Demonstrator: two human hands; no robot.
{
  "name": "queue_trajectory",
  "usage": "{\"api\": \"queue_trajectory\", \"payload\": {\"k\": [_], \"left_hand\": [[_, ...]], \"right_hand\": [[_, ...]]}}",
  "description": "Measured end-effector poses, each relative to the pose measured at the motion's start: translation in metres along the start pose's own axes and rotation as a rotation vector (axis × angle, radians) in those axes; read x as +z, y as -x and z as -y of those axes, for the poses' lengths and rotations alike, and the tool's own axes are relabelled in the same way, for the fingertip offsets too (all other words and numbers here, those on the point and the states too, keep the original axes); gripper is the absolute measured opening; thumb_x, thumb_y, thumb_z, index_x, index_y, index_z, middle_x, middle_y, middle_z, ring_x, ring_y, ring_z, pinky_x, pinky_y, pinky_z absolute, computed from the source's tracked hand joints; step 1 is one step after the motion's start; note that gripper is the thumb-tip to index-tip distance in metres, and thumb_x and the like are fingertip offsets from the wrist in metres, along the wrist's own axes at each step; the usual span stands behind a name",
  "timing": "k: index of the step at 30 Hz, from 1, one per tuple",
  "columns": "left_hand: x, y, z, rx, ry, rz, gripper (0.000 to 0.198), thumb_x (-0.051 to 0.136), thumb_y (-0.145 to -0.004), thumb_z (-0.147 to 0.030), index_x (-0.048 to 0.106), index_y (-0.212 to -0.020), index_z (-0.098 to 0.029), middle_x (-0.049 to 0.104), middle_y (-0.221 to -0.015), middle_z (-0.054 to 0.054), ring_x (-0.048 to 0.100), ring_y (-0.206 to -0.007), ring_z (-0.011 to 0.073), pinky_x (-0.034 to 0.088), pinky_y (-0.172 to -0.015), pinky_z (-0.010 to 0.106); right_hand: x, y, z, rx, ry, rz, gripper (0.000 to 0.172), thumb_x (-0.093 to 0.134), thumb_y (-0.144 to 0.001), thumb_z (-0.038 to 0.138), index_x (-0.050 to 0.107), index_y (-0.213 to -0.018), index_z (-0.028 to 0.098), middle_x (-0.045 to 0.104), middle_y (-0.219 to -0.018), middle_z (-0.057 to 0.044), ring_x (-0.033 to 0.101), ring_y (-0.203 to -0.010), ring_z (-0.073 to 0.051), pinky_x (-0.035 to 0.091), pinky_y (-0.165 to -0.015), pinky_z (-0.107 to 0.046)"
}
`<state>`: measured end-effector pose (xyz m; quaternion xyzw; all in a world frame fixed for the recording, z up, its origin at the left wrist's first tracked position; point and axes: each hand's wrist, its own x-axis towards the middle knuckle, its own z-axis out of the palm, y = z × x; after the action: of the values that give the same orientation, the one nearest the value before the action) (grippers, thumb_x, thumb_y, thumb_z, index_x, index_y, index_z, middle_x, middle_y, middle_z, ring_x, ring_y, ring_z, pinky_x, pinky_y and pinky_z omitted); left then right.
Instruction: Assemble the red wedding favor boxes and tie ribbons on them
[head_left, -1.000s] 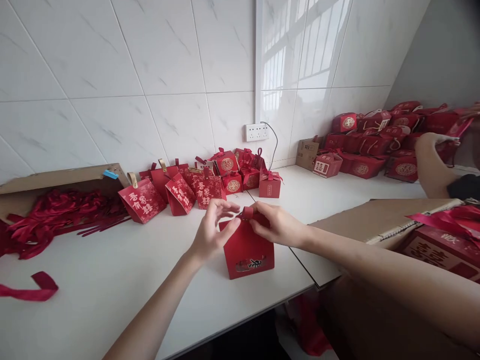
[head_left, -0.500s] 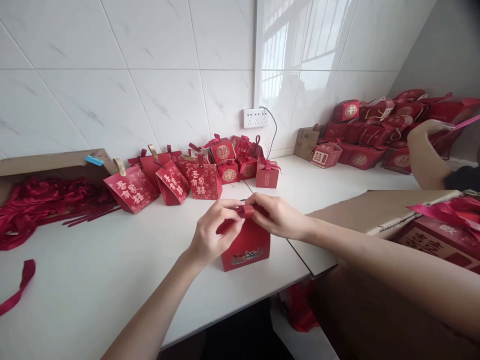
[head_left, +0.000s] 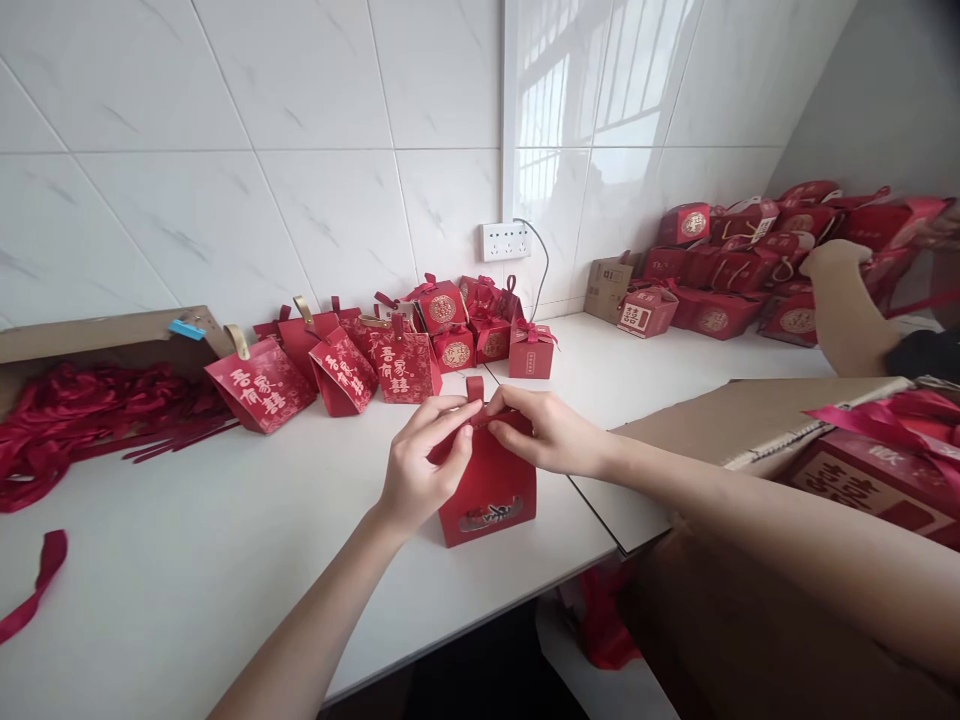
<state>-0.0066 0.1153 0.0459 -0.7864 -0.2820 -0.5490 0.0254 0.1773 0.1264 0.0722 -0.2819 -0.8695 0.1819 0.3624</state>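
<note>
A red gift box point(head_left: 489, 490) with dark lettering low on its front stands upright near the white table's front edge. Both hands are at its top edge. My left hand point(head_left: 433, 455) pinches the top from the left, thumb in front and fingers behind. From the right, my right hand point(head_left: 536, 430) pinches the same edge, its fingertips close to the left ones. A red ribbon loop point(head_left: 475, 389) sticks up between and behind the fingertips. The fingers partly hide the top of the box.
Red boxes with loops point(head_left: 262, 385) stand behind, with smaller bowed boxes point(head_left: 532, 352) beside them. At left lie ribbons point(head_left: 112, 400) in a carton. A large carton point(head_left: 757, 405) is at right, near piled boxes point(head_left: 712, 270) and another person's arm point(head_left: 844, 300).
The ribbon loop, earlier bent forward between my fingertips, now stands upright behind them. Both hands have closed in on the box's top edge. The other person's arm has shifted slightly.
</note>
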Motion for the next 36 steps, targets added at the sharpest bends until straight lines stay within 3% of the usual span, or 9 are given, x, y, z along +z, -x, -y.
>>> {"api": "queue_trajectory", "payload": {"k": [9,20,36], "left_hand": [[-0.0006,-0.0011,-0.0007,-0.019,0.02,0.027,0.025,0.051,-0.085,-0.013,0.065,-0.106,-0.018,0.064,-0.096,0.004,0.061,-0.088,0.0134,0.053,-0.078,0.026],[0.0005,-0.0032,-0.0017,-0.102,0.069,0.021,0.024,0.054,-0.083,-0.012,0.067,-0.101,-0.019,0.065,-0.094,0.003,0.061,-0.086,0.013,0.053,-0.078,0.025],[0.0018,0.0001,-0.0009,-0.106,0.07,-0.005,0.024,0.054,-0.083,-0.015,0.067,-0.103,-0.019,0.065,-0.095,0.003,0.062,-0.088,0.0138,0.053,-0.079,0.026]], "right_hand": [[-0.0003,-0.0011,0.0004,0.038,-0.041,0.002,0.011,0.044,-0.088,0.023,0.05,-0.08,0.018,0.057,-0.073,0.0,0.049,-0.06,-0.01,0.04,-0.058,-0.022],[-0.0028,-0.0046,0.0004,0.038,-0.059,0.048,0.003,0.047,-0.082,0.017,0.05,-0.08,0.017,0.058,-0.077,-0.001,0.05,-0.065,-0.01,0.041,-0.06,-0.022],[0.0014,-0.002,-0.0002,0.083,-0.099,-0.006,0.01,0.045,-0.084,0.019,0.054,-0.084,0.016,0.061,-0.077,-0.002,0.053,-0.066,-0.011,0.042,-0.062,-0.023]]}}
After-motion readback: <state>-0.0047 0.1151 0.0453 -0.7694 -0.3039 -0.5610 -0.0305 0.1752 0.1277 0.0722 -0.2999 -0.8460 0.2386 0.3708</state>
